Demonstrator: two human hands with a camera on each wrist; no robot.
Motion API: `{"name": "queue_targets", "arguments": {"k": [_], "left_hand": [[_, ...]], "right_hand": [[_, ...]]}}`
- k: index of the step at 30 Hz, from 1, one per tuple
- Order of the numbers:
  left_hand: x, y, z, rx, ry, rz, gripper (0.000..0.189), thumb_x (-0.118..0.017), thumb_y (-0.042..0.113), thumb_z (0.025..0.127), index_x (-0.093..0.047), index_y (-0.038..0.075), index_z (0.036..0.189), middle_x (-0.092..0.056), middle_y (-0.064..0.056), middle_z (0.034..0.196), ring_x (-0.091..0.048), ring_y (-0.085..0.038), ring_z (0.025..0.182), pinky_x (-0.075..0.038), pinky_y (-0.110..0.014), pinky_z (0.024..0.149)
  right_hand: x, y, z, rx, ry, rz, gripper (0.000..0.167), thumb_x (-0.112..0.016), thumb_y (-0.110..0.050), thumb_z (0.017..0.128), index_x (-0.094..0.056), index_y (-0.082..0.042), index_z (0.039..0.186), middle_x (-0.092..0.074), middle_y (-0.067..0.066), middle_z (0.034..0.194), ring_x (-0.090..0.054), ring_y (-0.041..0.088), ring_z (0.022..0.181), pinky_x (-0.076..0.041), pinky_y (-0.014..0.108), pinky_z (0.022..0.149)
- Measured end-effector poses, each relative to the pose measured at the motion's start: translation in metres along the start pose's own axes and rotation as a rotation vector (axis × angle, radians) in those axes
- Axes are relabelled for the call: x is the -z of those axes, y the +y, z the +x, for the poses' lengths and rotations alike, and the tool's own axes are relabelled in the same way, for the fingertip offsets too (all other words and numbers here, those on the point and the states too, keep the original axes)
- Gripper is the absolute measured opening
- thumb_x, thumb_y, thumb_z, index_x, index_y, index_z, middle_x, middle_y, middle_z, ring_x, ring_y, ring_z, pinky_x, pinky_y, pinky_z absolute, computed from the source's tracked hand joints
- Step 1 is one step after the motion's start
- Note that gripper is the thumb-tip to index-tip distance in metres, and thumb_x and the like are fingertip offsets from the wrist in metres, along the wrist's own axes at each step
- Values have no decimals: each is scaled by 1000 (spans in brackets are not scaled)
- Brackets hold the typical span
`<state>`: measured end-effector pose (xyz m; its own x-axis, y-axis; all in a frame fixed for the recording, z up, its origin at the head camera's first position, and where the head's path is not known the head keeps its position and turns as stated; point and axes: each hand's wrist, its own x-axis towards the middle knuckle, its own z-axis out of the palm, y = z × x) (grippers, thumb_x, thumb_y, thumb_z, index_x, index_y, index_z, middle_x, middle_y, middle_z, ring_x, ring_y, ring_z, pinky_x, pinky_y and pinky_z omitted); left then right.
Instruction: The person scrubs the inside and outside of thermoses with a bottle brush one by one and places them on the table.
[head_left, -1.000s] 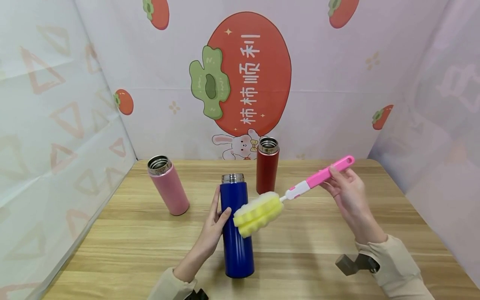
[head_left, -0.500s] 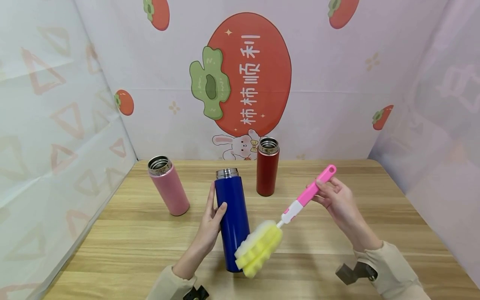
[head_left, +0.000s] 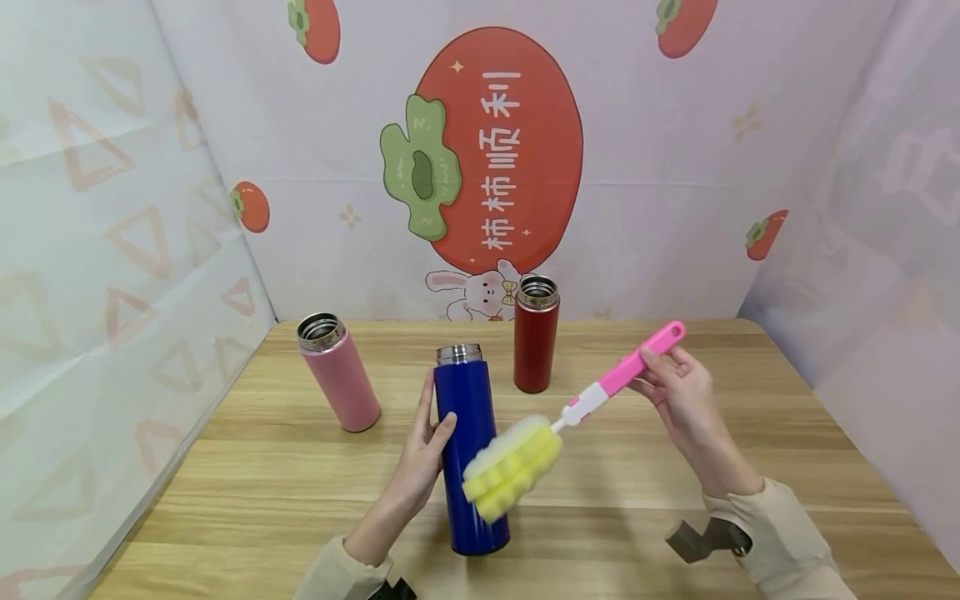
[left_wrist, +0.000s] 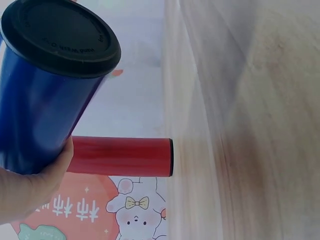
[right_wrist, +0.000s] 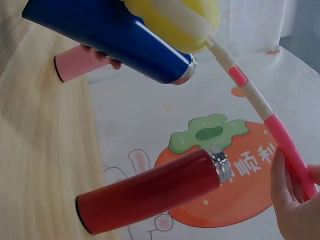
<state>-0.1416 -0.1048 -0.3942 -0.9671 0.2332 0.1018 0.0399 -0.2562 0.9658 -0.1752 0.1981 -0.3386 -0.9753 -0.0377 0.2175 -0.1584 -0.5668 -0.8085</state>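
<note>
My left hand [head_left: 416, 462] grips a blue thermos bottle [head_left: 463, 408] by its side, with the lidless steel mouth up. The left wrist view shows its black base [left_wrist: 62, 37], lifted off the table. In my right hand [head_left: 692, 408] is a sponge bottle brush [head_left: 588, 402], pinched by its pink handle [head_left: 643, 358]. The brush's yellow and white sponge head [head_left: 517, 467] slants down to the left and overlaps the lower front of the blue bottle in the head view. The right wrist view has the sponge [right_wrist: 175, 22] beside the bottle's wall, outside the mouth.
A pink thermos [head_left: 341, 379] without a lid stands on the wooden table [head_left: 247, 500] at the left. Farther back, right of the blue bottle, is a lidless red thermos [head_left: 535, 346]. Printed cloth walls [head_left: 637, 208] enclose the table's back and sides.
The sponge head swung down along the blue bottle, then partly back up, as the right hand shifted slightly left. The bottle tipped left and came back nearer upright, still in the left hand.
</note>
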Motion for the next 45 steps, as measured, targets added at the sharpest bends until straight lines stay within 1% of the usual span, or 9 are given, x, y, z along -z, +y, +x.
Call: {"name": "queue_targets", "arguments": {"k": [5, 10, 19, 22, 27, 30, 37, 40, 45], "left_hand": [[0, -2, -3, 24, -30, 3, 63, -39, 24, 95, 3, 40, 140, -16, -21, 143, -37, -35, 119, -41, -44, 87], [0, -3, -5, 42, -78, -11, 63, -37, 24, 96, 7, 37, 140, -6, -14, 146, -32, -35, 122, -37, -45, 91], [2, -2, -7, 60, -175, -19, 63, -36, 25, 96, 7, 36, 140, 2, -6, 147, -23, -34, 127, -27, -46, 98], [0, -3, -7, 69, -166, 23, 74, -47, 20, 91, 6, 39, 139, -5, -10, 146, -29, -35, 124, -31, -46, 95], [-4, -8, -8, 85, -98, 149, 95, -67, 17, 78, 2, 46, 137, -32, -21, 134, -46, -31, 110, -42, -44, 85], [-6, -9, -8, 71, -57, 208, 92, -66, 18, 78, -1, 45, 137, -38, -22, 127, -50, -31, 105, -44, -44, 80], [-3, -10, -11, 3, -7, 369, 84, -63, 18, 81, -7, 42, 139, -39, -20, 129, -50, -32, 105, -46, -44, 77], [-1, -10, -13, -14, -4, 362, 79, -60, 17, 83, -11, 42, 138, -40, -19, 130, -49, -32, 107, -45, -43, 79], [2, -10, -14, -40, -38, 265, 70, -54, 12, 87, -14, 34, 141, -36, -19, 134, -44, -33, 114, -40, -45, 88]], "right_hand": [[-4, -9, 7, 34, 99, 72, 5, -53, -2, 86, -53, 1, 90, -66, 11, 78, -65, 19, 75, -50, 29, 71], [-7, -16, 12, 55, 166, 98, 10, -58, -4, 83, -52, 1, 89, -66, 11, 78, -65, 18, 73, -50, 29, 70], [-7, -22, 20, 119, 193, 136, 16, -60, -5, 81, -50, 3, 90, -65, 14, 79, -65, 20, 72, -50, 30, 70], [-7, -23, 21, 128, 206, 140, 16, -60, -5, 81, -50, 4, 90, -65, 14, 79, -65, 20, 72, -50, 29, 70], [-6, -25, 23, 160, 222, 153, 13, -59, -4, 82, -51, 5, 88, -64, 15, 77, -65, 20, 71, -50, 30, 70], [-5, -27, 24, 184, 230, 183, 10, -57, -2, 83, -51, 5, 87, -64, 15, 75, -65, 21, 69, -50, 31, 69], [-1, -32, 25, 178, 247, 230, 10, -56, -2, 84, -49, 5, 88, -63, 16, 74, -64, 21, 68, -51, 31, 67], [1, -34, 24, 162, 244, 221, 15, -59, -3, 82, -48, 4, 89, -62, 15, 76, -63, 20, 69, -51, 31, 68], [2, -35, 23, 145, 229, 208, 14, -57, -4, 84, -48, 3, 91, -62, 14, 79, -63, 20, 72, -51, 31, 70]]}}
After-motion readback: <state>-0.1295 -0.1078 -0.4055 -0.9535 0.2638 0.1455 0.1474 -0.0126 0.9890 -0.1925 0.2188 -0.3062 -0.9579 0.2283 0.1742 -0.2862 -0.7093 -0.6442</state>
